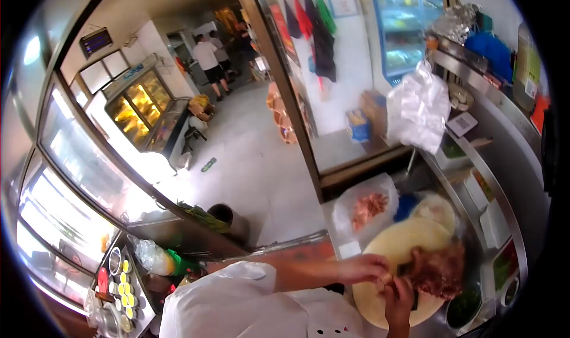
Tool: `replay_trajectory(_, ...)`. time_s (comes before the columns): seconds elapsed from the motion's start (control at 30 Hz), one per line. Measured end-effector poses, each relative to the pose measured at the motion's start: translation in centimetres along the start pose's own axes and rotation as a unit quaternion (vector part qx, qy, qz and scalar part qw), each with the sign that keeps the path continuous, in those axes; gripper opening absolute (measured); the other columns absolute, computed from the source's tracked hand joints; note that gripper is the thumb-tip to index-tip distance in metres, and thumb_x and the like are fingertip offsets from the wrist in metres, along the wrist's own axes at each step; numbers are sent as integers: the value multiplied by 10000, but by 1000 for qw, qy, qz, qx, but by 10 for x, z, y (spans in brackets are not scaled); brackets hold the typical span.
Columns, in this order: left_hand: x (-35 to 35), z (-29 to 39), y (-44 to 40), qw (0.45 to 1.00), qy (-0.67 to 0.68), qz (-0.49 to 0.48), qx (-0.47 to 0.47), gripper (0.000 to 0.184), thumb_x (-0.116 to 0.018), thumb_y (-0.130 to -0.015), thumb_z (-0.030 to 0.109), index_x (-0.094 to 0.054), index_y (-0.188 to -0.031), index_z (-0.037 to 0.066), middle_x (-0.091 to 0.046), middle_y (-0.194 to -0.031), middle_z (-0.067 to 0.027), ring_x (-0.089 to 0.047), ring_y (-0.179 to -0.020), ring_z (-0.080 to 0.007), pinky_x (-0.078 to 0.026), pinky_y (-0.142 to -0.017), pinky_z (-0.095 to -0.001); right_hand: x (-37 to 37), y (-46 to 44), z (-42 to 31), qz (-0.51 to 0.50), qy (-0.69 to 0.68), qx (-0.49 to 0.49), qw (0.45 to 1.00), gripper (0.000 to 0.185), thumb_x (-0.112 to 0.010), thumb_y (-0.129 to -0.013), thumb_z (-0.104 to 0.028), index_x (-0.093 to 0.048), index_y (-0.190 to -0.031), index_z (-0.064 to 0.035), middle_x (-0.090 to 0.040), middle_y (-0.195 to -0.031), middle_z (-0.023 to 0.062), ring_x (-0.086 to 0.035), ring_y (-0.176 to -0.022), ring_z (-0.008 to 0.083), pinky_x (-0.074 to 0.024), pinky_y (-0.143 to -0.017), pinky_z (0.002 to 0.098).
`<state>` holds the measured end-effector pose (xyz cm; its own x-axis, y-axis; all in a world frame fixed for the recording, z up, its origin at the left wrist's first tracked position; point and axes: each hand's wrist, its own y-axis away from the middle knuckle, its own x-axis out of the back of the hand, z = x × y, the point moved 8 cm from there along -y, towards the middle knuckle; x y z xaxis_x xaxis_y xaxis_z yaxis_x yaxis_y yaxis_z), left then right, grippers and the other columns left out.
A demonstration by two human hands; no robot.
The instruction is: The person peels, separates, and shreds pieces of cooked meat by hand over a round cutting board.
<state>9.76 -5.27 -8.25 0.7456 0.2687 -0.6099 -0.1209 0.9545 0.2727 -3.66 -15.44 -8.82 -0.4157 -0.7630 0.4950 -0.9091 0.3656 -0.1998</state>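
Reddish-brown meat lies on the round pale board, lower right of the frame. Left hand and right hand meet at the meat's left side, fingers curled inward; whether either grips a small piece cannot be determined. Higher in the frame, beside the board, a translucent bag contains pink pieces.

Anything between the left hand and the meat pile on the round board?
A dark patch on the round board, too blurred to identify, shows between the left hand and the meat pile. Nothing else visible seems in the way.
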Motion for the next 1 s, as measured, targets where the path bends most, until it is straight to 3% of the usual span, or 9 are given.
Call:
replay_trajectory(0.13, -2, -20, 10, 999, 29, 2, 22, 155, -673, -963, 134, -603, -1090, 77, -587, -939, 23, -570, -820, -69, -447, -697, -210, 3, 14, 10, -24, -25, -42, 999, 343, -697, -1006, -179, -658, -1315, -35, -565, -1370, 155, -685, -900, 198, -548, -812, 292)
replay_trajectory(0.17, -4, -26, 14, 999, 46, 1, 28, 153, -669, -966, 133, -603, -1092, 78, -584, -940, 24, -572, -824, -68, -449, -699, -208, 0, 13, 3, -33, -49, -36, 998, 300, -689, -1005, -152, -658, -1256, 11, -674, -1161, 131, -683, -892, 172, -550, -773, 286)
replay_trajectory(0.3, 1, -39, 27, 995, 77, 52, 47, 160, -665, -976, 150, -604, -1106, 82, -586, -948, 28, -588, -844, -65, -479, -725, -207, -26, 26, 24, -80, -65, -77, 992, 308, -695, -1001, -145, -652, -1246, 37, -697, -1069, 117, -682, -877, 155, -563, -758, 292)
replay_trajectory(0.47, 6, -35, 37, 990, -103, 68, 73, 210, -640, -1037, 288, -617, -1112, 94, -612, -983, 30, -611, -869, -65, -520, -772, -222, -21, 26, 12, -80, -75, -84, 990, 304, -695, -999, -134, -671, -1249, 37, -698, -1035, 104, -693, -831, 158, -579, -743, 298)
replay_trajectory(0.6, 5, -51, 35, 975, -194, -23, 110, 301, -599, -1063, 381, -630, -1087, 83, -635, -996, 22, -626, -882, -78, -532, -802, -240, -20, 29, 3, -96, -90, -72, 989, 322, -695, -999, -143, -673, -1263, 40, -701, -1018, 118, -701, -811, 170, -581, -734, 309)
replay_trajectory(0.8, -8, -39, 35, 988, -135, -57, 39, 255, -550, -1090, 319, -636, -1090, 79, -665, -1041, 3, -645, -947, -101, -529, -877, -263, 2, 16, -46, 18, -36, 16, 999, 313, -711, -987, -137, -675, -1240, 45, -693, -1095, 170, -704, -890, 238, -565, -761, 334)
replay_trajectory(0.87, -6, -34, 31, 993, -111, -48, 2, 215, -547, -1091, 276, -639, -1102, 81, -674, -1066, -6, -652, -997, -115, -526, -916, -281, 16, 7, -58, 138, -16, -13, 990, 394, -762, -878, -112, -655, -1234, 17, -614, -1209, 188, -643, -977, 294, -531, -848, 370)
replay_trajectory(0.97, 23, -48, 12, 996, -62, 4, -64, 203, -592, -1067, 227, -652, -1193, 80, -668, -1166, -14, -638, -1125, -152, -517, -1002, -322, 37, 6, -73, 228, 106, 27, 967, 486, -853, -792, -174, -675, -1217, -19, -553, -1278, 204, -569, -1152, 400, -492, -981, 474)
replay_trajectory(1.0, 27, -48, 7, 996, -61, 15, -68, 343, -554, -1087, 227, -567, -1390, 65, -645, -1259, -20, -611, -1198, -165, -502, -1051, -346, 40, -2, -92, 209, 139, 47, 967, 481, -837, -815, -162, -668, -1244, -25, -549, -1285, 199, -572, -1157, 388, -501, -973, 461)
